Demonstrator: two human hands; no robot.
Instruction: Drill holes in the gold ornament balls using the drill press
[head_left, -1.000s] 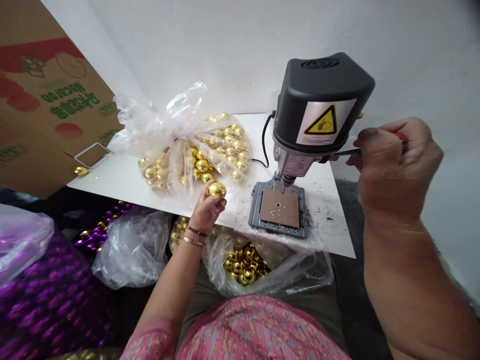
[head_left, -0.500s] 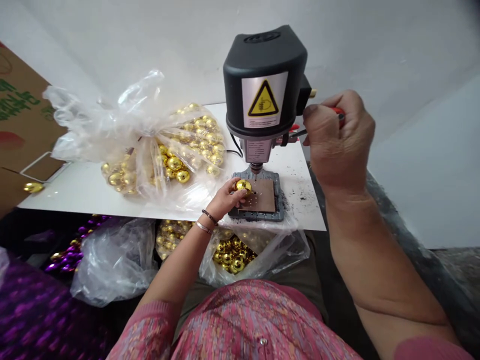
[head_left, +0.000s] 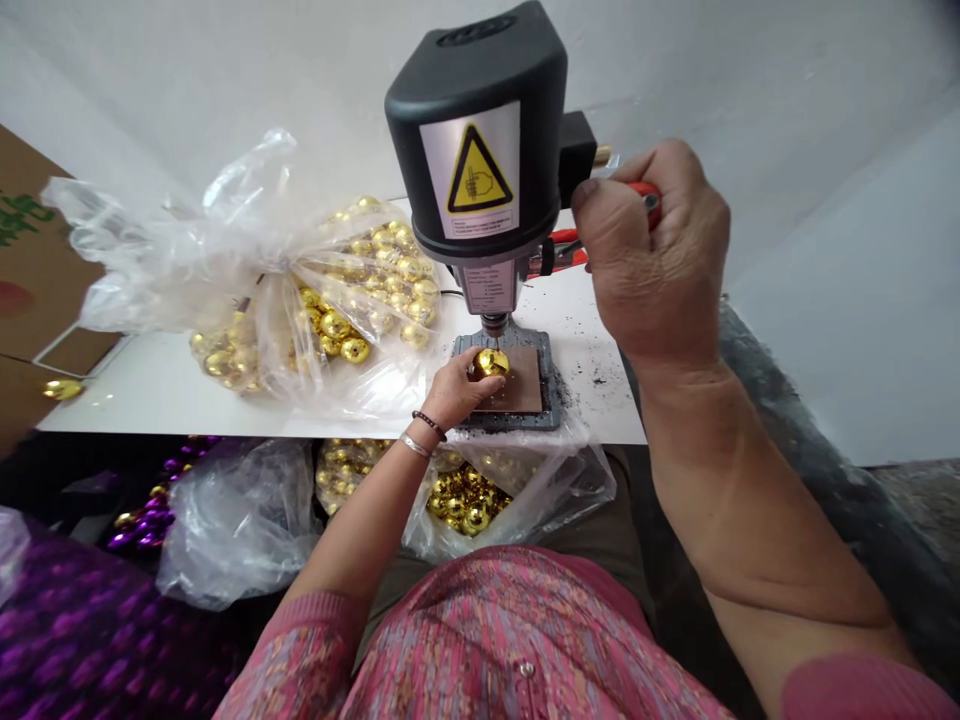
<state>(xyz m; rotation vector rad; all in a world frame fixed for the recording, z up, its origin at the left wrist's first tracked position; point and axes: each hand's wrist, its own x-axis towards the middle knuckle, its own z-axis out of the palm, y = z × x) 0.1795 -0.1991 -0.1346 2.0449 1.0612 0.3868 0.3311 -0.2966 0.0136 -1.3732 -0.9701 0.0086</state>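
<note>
My left hand [head_left: 463,388] grips a shiny gold ball [head_left: 493,363] over the brown board [head_left: 521,385] on the grey base [head_left: 550,350] of a bench drill press. The drill press [head_left: 480,130] has a black housing with a yellow warning label. Its chuck [head_left: 494,322] is right above the ball, and the thin bit comes down at the ball's top; I cannot tell how deep it goes. My right hand [head_left: 656,255] is closed round a red-ended lever handle [head_left: 646,203] at the machine's right side.
A tied clear bag [head_left: 277,290] of gold balls lies left on the white table [head_left: 142,400]. Below the edge, an open bag [head_left: 555,500] of gold balls rests at my lap. A cardboard box [head_left: 37,300], a loose gold ball [head_left: 62,388] and purple balls [head_left: 142,525] are leftward. Dark shavings [head_left: 592,380] litter the table.
My left hand has brought the gold ball right and up, from the board's left side to beneath the drill bit. My right hand keeps its hold on the lever handle. The whole view has shifted slightly.
</note>
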